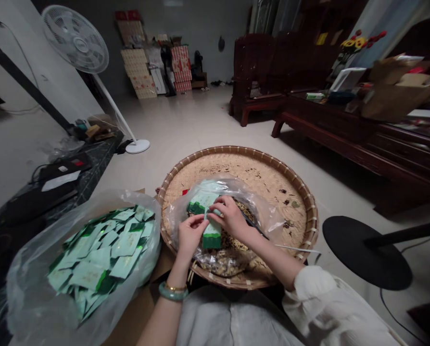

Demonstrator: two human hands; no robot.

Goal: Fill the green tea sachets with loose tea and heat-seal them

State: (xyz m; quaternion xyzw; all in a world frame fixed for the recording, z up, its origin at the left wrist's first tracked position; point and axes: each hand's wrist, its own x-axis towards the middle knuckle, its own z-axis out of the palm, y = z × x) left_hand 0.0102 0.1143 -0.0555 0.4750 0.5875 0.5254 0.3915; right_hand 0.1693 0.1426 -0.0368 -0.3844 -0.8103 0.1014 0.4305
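My left hand, with a jade bangle on its wrist, pinches the edge of a pale green packet with a dark green end. From the other side, my right hand has its fingers closed on the same packet, and they partly hide its upper part. More pale green packets lie just beyond my hands. They rest on a clear plastic bag holding dark and yellowish dried bits. A dark, thin tool lies partly under my right forearm. All this sits in a round woven tray.
At my left, a big plastic bag holds many pale green packets. A standing fan is beyond it. A round black stand base is on the floor at right, below a dark wooden table. Stacked boxes stand far back.
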